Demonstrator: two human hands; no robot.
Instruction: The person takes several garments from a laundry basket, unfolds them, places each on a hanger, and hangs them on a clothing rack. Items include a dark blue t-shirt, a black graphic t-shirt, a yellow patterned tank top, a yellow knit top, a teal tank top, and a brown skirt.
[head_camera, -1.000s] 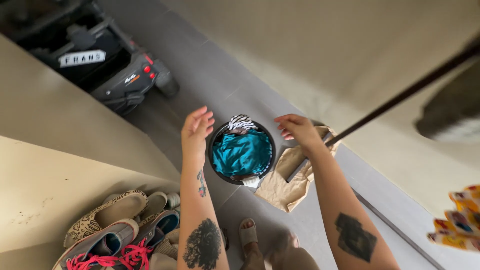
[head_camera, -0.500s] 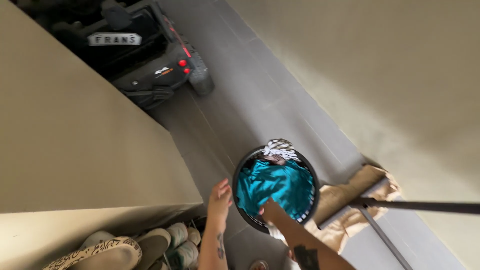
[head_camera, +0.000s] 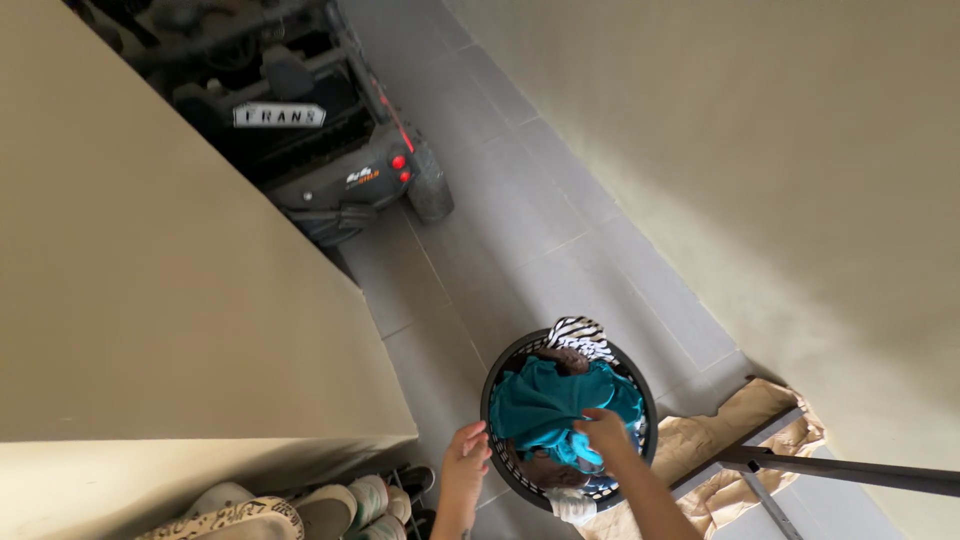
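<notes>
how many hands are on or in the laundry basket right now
2. The left hand is at the near left rim of the black basket; the right hand is inside, gripping the teal cloth.

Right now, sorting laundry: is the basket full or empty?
Full: teal cloth fills the black basket, striped fabric over its rim.

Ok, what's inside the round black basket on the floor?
The basket holds a teal cloth on top, a striped cloth over the far rim, and something brown. The right hand grips the teal cloth. Anything deeper is covered.
</notes>
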